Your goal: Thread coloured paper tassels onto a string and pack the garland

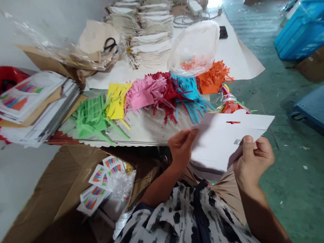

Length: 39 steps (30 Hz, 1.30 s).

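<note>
A white card (pixel 214 142) with a slot near its top edge and a small grey print is held up above my lap. My left hand (pixel 181 146) pinches its left edge between thumb and fingers. My right hand (pixel 252 159) grips its right side, thumb on the face. Beyond the card, cut paper tassels lie along the table edge: green (pixel 90 116), yellow (pixel 116 100), pink (pixel 144 91), dark red (pixel 171 99), blue (pixel 193 97) and orange (pixel 213 78). A multicoloured bundle (pixel 229 101) is partly hidden behind the card.
Stacked off-white bundles (pixel 153 33) fill the table's back, beside a clear plastic bag (pixel 196 44). Scissors (pixel 110 45) and printed cards (pixel 24 93) are at left. A cardboard box (pixel 59 180) with printed cards stands below; blue crates (pixel 308 32) stand on the floor at right.
</note>
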### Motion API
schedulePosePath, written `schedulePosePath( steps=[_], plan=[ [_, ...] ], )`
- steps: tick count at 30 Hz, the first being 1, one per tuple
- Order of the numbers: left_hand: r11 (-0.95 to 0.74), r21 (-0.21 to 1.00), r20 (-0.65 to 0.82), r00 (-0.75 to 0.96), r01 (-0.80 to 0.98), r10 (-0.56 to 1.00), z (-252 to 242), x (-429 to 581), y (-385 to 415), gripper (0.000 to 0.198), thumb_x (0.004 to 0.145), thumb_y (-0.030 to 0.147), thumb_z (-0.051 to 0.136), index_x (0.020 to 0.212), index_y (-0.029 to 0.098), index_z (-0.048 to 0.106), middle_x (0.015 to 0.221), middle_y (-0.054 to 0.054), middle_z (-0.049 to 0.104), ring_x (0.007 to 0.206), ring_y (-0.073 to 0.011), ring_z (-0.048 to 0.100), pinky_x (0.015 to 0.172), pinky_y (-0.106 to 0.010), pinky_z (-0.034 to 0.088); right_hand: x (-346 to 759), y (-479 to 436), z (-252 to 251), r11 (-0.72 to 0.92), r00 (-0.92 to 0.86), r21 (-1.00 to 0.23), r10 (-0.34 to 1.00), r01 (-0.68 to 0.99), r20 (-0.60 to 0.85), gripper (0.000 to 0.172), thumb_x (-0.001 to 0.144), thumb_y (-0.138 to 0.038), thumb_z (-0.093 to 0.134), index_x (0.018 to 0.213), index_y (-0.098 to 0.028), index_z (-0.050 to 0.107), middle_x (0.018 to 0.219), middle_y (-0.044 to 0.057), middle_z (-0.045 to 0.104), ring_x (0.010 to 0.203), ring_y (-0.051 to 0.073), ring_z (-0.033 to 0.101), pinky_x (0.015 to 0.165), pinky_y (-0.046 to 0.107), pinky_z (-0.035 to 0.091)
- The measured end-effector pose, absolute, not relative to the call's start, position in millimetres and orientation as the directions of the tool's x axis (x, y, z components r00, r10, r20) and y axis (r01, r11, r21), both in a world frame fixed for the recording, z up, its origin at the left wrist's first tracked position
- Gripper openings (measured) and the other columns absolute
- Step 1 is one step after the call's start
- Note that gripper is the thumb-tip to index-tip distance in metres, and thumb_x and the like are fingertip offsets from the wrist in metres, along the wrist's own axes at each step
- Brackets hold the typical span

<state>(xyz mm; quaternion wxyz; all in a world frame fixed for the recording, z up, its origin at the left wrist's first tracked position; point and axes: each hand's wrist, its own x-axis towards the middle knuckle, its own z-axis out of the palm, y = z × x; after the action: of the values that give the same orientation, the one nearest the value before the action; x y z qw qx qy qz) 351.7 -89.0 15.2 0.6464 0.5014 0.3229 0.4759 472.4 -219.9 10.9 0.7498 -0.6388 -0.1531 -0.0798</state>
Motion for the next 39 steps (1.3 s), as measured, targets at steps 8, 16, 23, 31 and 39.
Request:
schedulePosePath(
  steps=[8, 16, 23, 31, 39],
  plan=[
    [0.234, 0.937, -0.05, 0.564, -0.258, 0.824, -3.7, 355.7, -75.4, 0.057, 0.077, 0.073, 0.09, 0.084, 0.017, 0.081, 0.076, 0.001, 0.067, 0.074, -0.0103, 0.055, 0.067, -0.021, 0.045, 480.3, -213.8, 5.2, 0.158, 0.969, -0.965, 0.096, 0.211, 0.227, 0.027, 0.086, -0.047, 0.088, 0.084, -0.024, 0.074, 0.069, -0.004, 0.044, 0.065, 0.015, 0.037, 0.064, 0.033, 0.037],
    [0.105, 0.993, -0.056, 0.544, -0.06, 0.837, -26.1, 338.3, -90.2, 0.077, 0.089, 0.079, 0.074, 0.059, 0.019, 0.036, 0.06, 0.006, 0.026, 0.061, -0.0074, 0.023, 0.057, -0.025, 0.02, 486.7, -204.7, -0.4, 0.214, 0.972, -0.961, 0.119, 0.173, 0.201, 0.027, 0.086, -0.049, 0.09, 0.087, -0.026, 0.075, 0.068, -0.004, 0.045, 0.064, 0.016, 0.035, 0.064, 0.035, 0.039],
    [0.09, 0.988, 0.003, 0.603, -0.124, 0.798, -5.6, 338.7, -71.6, 0.069, 0.08, 0.086, 0.078, 0.084, 0.017, 0.075, 0.075, 0.001, 0.06, 0.076, -0.0135, 0.054, 0.068, -0.022, 0.042, 483.7, -206.8, -5.7, 0.182, 0.963, -0.967, 0.17, 0.176, 0.208, 0.03, 0.089, -0.048, 0.089, 0.086, -0.022, 0.076, 0.067, -0.007, 0.046, 0.062, 0.011, 0.037, 0.06, 0.027, 0.036],
    [-0.022, 0.995, 0.057, 0.38, -0.095, 0.923, -9.4, 343.7, -80.0, 0.069, 0.09, 0.075, 0.077, 0.061, 0.017, 0.054, 0.061, 0.005, 0.042, 0.062, -0.0081, 0.036, 0.057, -0.022, 0.032, 472.6, -209.3, 6.2, 0.047, 0.883, -0.953, 0.365, 0.3, 0.296, 0.041, 0.097, -0.053, 0.08, 0.128, -0.027, 0.076, 0.117, 0.006, 0.079, 0.104, 0.021, 0.072, 0.097, 0.039, 0.059],
    [0.064, 0.966, 0.036, 0.371, -0.252, 0.928, -9.8, 348.1, -95.9, 0.053, 0.101, 0.068, 0.068, 0.13, 0.024, 0.078, 0.126, -0.008, 0.08, 0.128, -0.0205, 0.072, 0.11, -0.028, 0.056, 463.6, -210.6, 11.5, 0.035, 0.877, -0.919, 0.289, 0.392, 0.384, 0.035, 0.1, -0.046, 0.075, 0.13, -0.027, 0.074, 0.132, 0.01, 0.077, 0.123, 0.026, 0.072, 0.113, 0.047, 0.055]
  ],
)
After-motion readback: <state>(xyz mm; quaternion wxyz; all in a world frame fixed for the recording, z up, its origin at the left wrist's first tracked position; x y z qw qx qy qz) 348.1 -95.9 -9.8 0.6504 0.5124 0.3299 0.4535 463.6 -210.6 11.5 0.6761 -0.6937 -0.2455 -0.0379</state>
